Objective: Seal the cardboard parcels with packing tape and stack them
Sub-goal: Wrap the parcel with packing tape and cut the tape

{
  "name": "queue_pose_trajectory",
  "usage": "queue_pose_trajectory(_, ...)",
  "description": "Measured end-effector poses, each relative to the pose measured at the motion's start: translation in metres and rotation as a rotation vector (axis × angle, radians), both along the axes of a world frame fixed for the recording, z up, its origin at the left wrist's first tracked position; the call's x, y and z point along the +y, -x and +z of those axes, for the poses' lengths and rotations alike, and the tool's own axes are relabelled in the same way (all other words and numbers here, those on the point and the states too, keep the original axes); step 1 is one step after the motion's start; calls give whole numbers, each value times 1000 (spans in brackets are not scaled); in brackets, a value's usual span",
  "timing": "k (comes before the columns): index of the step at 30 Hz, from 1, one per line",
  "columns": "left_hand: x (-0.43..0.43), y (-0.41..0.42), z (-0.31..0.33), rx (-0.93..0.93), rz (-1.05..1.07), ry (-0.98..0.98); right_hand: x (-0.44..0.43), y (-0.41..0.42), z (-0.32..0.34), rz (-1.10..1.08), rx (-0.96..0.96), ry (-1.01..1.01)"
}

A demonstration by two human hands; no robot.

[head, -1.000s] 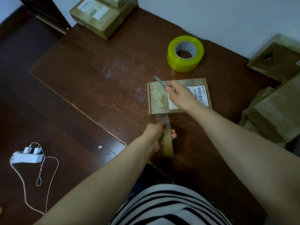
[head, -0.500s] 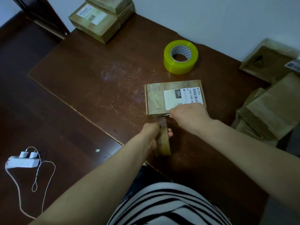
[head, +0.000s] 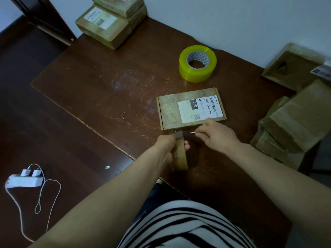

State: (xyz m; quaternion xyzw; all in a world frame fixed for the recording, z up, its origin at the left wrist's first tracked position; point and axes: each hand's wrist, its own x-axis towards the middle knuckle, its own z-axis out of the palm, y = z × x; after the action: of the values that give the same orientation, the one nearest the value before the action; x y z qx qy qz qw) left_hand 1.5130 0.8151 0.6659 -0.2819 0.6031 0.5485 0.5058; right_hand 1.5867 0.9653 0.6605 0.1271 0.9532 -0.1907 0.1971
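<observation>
A flat cardboard parcel (head: pixel 170 111) with a white barcode label lies on the dark wooden table (head: pixel 107 90). My left hand (head: pixel 165 149) grips a brown packing tape roll (head: pixel 180 156) just in front of the parcel's near edge. A short strip of tape runs from the roll up to that edge. My right hand (head: pixel 216 135) pinches a thin knife blade (head: pixel 189 132), its tip lying against the strip.
A yellow-green tape roll (head: pixel 198 63) stands behind the parcel. Stacked parcels (head: pixel 107 24) fill the far left corner of the table. More cardboard boxes (head: pixel 293 120) pile up at the right. A white power strip with a cable (head: pixel 25 181) lies on the floor at the left.
My right hand came down from the top of the parcel to its near edge and brought the blade to the tape strip. My left hand keeps holding the roll.
</observation>
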Motion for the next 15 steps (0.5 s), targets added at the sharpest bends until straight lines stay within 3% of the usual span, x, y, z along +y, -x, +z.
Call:
queue_pose_trajectory(7, 3, 0, 0, -4, -1, 44, 17, -26, -19, -128, 6, 28)
queue_pose_trajectory(8, 2, 1, -1, -5, 5, 43, 15, -24, -18, -109, 38, -18)
queue_pose_trajectory(10, 1, 1, 0, -7, 20, 27, 7, -10, -8, -90, 288, -17)
queue_pose_trajectory(12, 1, 0, 3, -9, 22, 7, -7, 14, 4, 33, 543, 71)
queue_pose_trajectory(13, 1, 0, 5, -6, 19, -2, -12, 30, 6, 120, 565, 102)
queue_pose_trajectory(15, 2, -2, 7, 14, 6, -17, -23, 60, 2, 321, 397, 105)
